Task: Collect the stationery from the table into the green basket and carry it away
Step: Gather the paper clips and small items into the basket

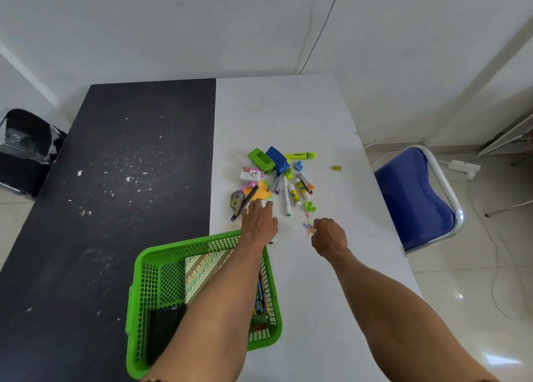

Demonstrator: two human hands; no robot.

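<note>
The green basket (150,289) stands at the table's near edge and holds a patterned notebook (202,272), a black case (164,329) and several pencils. My left hand (259,223) reaches over the basket's far rim, fingers stretched flat onto orange sticky notes (261,191) beside a dark pen (245,202). My right hand (328,237) pinches coloured paper clips (309,228) on the white tabletop. Beyond lie a green stapler (261,160), a blue hole punch (277,158), a yellow highlighter (300,155), glue sticks (294,195), a white marker (286,199) and a tape dispenser (236,200).
The table is half black (115,179), half white (288,116). A small green eraser (336,167) lies apart at the right. A blue chair (415,199) stands right of the table, a black bin (26,150) at the left. Cables lie on the tiled floor.
</note>
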